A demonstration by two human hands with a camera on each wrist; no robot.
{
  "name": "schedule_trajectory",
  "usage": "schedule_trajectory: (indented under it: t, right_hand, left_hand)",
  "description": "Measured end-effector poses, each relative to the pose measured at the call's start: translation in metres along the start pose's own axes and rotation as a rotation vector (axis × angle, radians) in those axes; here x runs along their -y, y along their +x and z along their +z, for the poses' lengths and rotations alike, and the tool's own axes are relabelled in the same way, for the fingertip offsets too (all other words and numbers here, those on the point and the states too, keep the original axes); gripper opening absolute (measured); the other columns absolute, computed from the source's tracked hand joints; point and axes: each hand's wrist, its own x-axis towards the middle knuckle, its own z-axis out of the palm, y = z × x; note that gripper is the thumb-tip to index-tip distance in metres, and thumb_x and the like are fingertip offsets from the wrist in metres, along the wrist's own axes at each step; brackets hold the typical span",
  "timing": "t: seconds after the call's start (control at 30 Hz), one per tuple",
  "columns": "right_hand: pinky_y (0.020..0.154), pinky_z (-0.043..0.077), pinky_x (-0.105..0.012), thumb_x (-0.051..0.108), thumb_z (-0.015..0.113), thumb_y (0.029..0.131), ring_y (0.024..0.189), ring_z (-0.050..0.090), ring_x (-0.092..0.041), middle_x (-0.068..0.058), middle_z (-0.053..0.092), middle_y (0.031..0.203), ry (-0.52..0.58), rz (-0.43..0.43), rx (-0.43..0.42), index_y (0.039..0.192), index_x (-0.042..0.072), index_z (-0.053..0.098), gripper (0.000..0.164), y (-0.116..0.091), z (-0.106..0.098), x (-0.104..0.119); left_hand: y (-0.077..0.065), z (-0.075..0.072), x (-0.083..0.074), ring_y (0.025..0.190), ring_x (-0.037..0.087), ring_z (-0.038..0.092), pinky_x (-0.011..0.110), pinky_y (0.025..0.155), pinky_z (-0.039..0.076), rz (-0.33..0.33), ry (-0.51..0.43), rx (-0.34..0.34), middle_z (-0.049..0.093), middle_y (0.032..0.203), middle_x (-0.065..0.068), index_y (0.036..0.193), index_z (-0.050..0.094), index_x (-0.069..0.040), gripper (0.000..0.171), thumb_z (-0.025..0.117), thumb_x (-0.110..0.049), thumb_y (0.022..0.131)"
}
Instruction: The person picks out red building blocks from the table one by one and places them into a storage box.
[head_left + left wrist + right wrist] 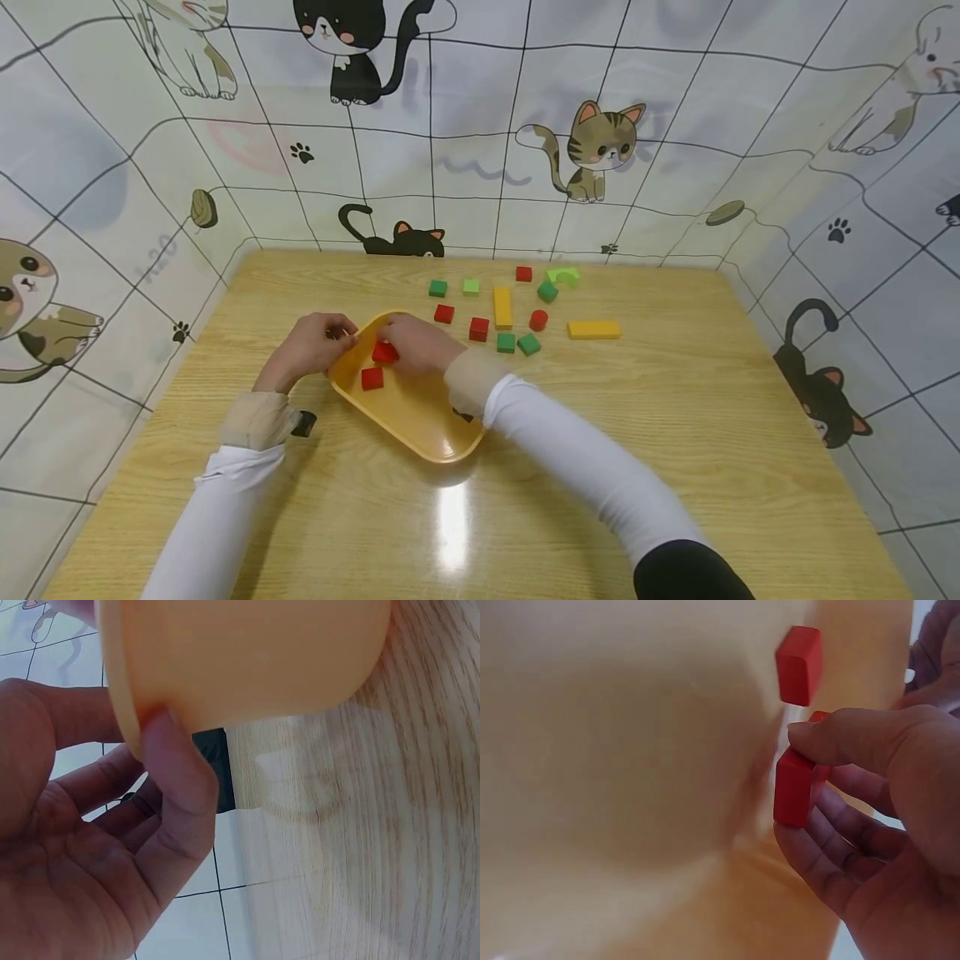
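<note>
My left hand (311,346) pinches the rim of a yellow plastic basin (442,446) at its far left corner. In the left wrist view the thumb and a finger lie on either side of the basin's rim (120,682). Reaching inside the basin, my right hand (418,343) holds a red block (795,787) between thumb and fingers. More red shows just behind that block, partly hidden by the thumb. A second red block (372,378) lies apart from the fingers on the basin floor.
Beyond the basin, loose blocks lie scattered on the wooden table (637,433): red cubes (478,329), a red cylinder (538,320), green blocks (506,342), light green pieces (562,276) and long yellow bars (593,330). A cat-patterned sheet (465,158) borders the table's back and sides.
</note>
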Motion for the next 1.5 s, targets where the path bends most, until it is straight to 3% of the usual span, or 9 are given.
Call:
schedule_trajectory:
  t: [0.2, 0.6, 1.1, 1.5]
  right_hand:
    - [0.111, 0.045, -0.028, 0.013, 0.068, 0.096, 0.112, 0.059, -0.018, -0.006, 0.062, 0.127, -0.045, -0.033, -0.013, 0.128, 0.01, 0.066, 0.033, 0.002, 0.007, 0.0]
    - [0.109, 0.045, -0.027, 0.013, 0.068, 0.095, 0.109, 0.056, -0.016, -0.003, 0.061, 0.126, -0.019, 0.009, 0.029, 0.136, 0.011, 0.062, 0.042, 0.002, 0.014, -0.003]
    - [0.111, 0.045, -0.028, 0.019, 0.069, 0.094, 0.116, 0.056, -0.017, -0.007, 0.058, 0.138, -0.02, 0.015, 0.035, 0.141, 0.011, 0.059, 0.049, -0.001, 0.014, -0.003]
    - [0.121, 0.037, -0.032, 0.033, 0.069, 0.091, 0.141, 0.044, -0.022, -0.006, 0.047, 0.153, -0.051, -0.005, 0.036, 0.15, 0.014, 0.048, 0.065, -0.01, 0.008, -0.001]
  left_hand:
    - [-0.001, 0.0, 0.0, 0.064, 0.019, 0.057, 0.032, 0.051, 0.055, -0.002, 0.003, -0.001, 0.063, 0.095, 0.018, 0.113, 0.068, 0.003, 0.023, 0.062, -0.014, 0.099]
    - [-0.001, 0.001, 0.0, 0.066, 0.02, 0.059, 0.033, 0.052, 0.056, 0.001, 0.0, 0.011, 0.064, 0.096, 0.019, 0.114, 0.067, 0.003, 0.023, 0.062, -0.014, 0.1]
    - [-0.002, 0.002, 0.001, 0.064, 0.02, 0.058, 0.04, 0.054, 0.059, -0.002, -0.016, 0.006, 0.063, 0.096, 0.019, 0.114, 0.067, 0.003, 0.022, 0.061, -0.013, 0.1]
    - [-0.002, 0.003, 0.001, 0.062, 0.018, 0.059, 0.035, 0.051, 0.056, 0.0, -0.019, 0.005, 0.065, 0.095, 0.019, 0.113, 0.068, 0.002, 0.022, 0.06, -0.013, 0.1]
